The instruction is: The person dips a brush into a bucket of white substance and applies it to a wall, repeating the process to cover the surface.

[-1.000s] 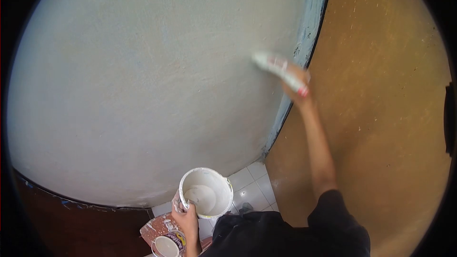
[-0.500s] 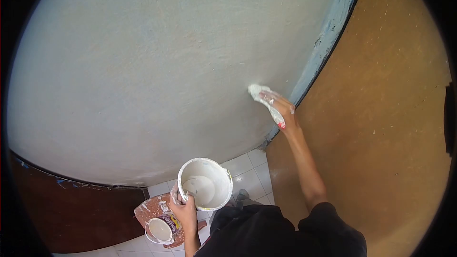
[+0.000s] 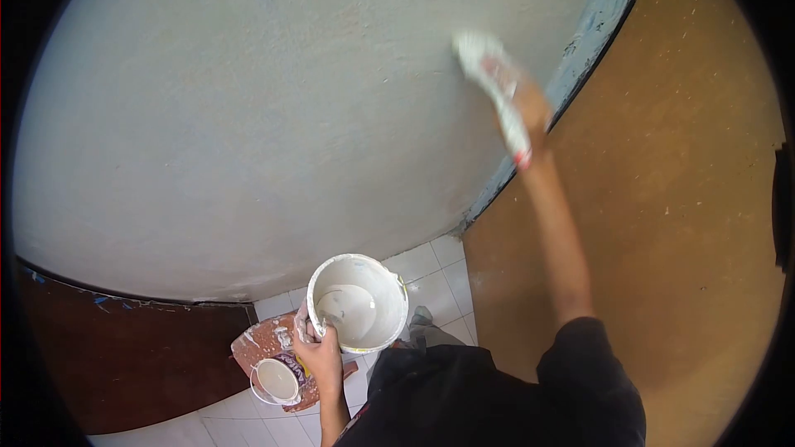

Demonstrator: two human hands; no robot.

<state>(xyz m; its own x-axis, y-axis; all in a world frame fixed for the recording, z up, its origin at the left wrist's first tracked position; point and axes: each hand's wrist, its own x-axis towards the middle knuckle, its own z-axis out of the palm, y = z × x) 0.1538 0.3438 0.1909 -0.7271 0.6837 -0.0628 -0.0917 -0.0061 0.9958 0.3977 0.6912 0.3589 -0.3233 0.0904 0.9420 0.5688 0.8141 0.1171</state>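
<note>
My right hand (image 3: 528,108), in the upper right of the frame, is clenched around the handle of a paint-caked white brush (image 3: 495,87) with a small red tip at its butt end. The brush's long axis runs diagonally, bristles up-left and butt down-right, and the bristle end lies against the pale grey plastered wall (image 3: 248,116), just beside the blue-painted wall edge (image 3: 592,33) where it meets the ochre side wall (image 3: 679,199). My left hand (image 3: 319,356), low in the centre, grips the rim of a round white plastic paint bucket (image 3: 358,302), open mouth up, with a pool of white paint in the bottom. The bucket sits well below and left of the brush, so the left hand is far nearer to it. Below the bucket, a smaller white tub (image 3: 276,379) rests on a paint-spattered reddish board (image 3: 265,348) over white floor tiles (image 3: 435,298). The brush is motion-blurred, so I cannot make out the fingers on it; the left fingertips are hidden behind the rim.
</note>
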